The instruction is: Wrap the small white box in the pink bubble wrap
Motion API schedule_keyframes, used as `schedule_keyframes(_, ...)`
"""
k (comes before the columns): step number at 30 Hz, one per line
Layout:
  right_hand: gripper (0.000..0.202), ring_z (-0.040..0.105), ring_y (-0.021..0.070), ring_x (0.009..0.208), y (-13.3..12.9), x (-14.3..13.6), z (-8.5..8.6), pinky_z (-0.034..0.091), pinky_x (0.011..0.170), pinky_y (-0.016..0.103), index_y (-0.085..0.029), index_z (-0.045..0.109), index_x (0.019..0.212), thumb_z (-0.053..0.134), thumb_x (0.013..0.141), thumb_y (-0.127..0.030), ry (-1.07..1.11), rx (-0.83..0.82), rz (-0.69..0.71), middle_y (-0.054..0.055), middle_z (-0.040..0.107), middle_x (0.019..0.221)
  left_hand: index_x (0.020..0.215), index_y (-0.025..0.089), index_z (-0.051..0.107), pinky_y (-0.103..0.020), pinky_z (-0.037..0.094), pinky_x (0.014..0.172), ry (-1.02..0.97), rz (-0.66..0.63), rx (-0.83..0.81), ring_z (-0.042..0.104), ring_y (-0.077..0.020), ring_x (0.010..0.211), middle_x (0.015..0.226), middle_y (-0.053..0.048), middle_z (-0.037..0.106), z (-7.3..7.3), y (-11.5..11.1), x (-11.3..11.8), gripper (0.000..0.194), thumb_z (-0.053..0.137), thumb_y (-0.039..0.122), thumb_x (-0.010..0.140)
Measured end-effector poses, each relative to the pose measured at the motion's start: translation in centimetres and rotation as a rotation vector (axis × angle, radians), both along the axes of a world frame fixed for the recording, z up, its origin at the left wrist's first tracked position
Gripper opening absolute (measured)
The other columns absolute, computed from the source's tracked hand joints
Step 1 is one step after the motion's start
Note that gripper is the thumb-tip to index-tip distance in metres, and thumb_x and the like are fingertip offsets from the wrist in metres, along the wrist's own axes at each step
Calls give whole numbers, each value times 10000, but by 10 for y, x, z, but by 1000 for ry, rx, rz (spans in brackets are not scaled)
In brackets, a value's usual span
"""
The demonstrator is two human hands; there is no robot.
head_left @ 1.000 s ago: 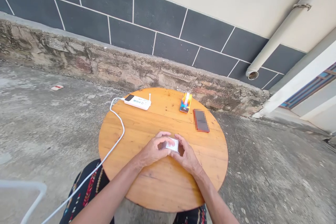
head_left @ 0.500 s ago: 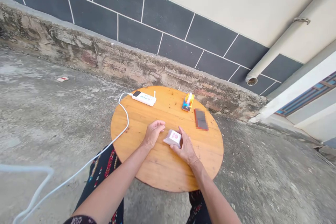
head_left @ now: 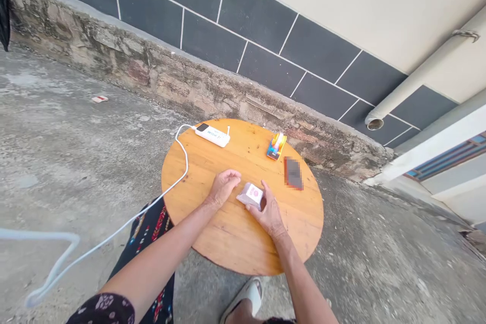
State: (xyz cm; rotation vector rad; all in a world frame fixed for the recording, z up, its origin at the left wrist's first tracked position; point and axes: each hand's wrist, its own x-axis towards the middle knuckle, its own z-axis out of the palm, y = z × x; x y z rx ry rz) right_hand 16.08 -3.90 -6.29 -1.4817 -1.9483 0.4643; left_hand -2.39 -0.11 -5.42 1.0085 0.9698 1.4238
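Note:
A small box in clear plastic wrap [head_left: 250, 195], its white top marked with a pink-red print, sits near the middle of the round wooden table [head_left: 212, 228]. My right hand [head_left: 269, 212] grips its right side, thumb at the near corner and index finger along the far edge. Just left of the box, apart from it, my left hand [head_left: 225, 187] hovers with thumb and curled fingers brought together. Anything in that pinch is too small to make out. Beyond the box stands a blue and yellow tape dispenser [head_left: 276, 146] with a roll of tape.
A dark phone-like object with a reddish edge [head_left: 293, 173], blurred out, lies at the right. A white device [head_left: 212, 134] with a white cable [head_left: 185, 162] is at the far left; the cable runs off the table. Behind is a stone ledge [head_left: 212, 91].
The left hand's fingers have curled in closer together. My right hand stays at the box. The view has shifted slightly, and a sandalled foot now shows below the table.

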Motion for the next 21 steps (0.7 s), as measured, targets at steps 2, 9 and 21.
schedule_keyframes(2, 885, 488, 312, 1158, 0, 0, 0, 382, 983, 481, -187, 243, 1448, 707, 717, -367, -7, 8, -1, 123, 528, 1255, 752, 153, 647, -269, 486, 652, 27, -5, 6, 599, -172, 704, 685, -13, 632, -2, 1, 0, 180, 605, 290, 643)
schedule_keyframes(9, 843, 485, 323, 1147, -1, 2, 4, 371, 982, 483, -170, 301, 1427, 696, 716, -392, -15, 3, 2, 135, 523, 1257, 752, 163, 656, -279, 472, 714, 110, -4, -1, 592, -172, 733, 759, -21, 653, -5, 0, 3, 171, 616, 268, 624)
schedule_keyframes(21, 812, 444, 338, 1197, -1, 3, 3, 345, 1001, 512, -161, 299, 1425, 670, 745, -403, -47, -16, 12, 155, 470, 1329, 692, 146, 659, -269, 486, 633, 119, -117, -96, 614, -160, 686, 691, -27, 647, 15, 33, 10, 143, 608, 263, 628)
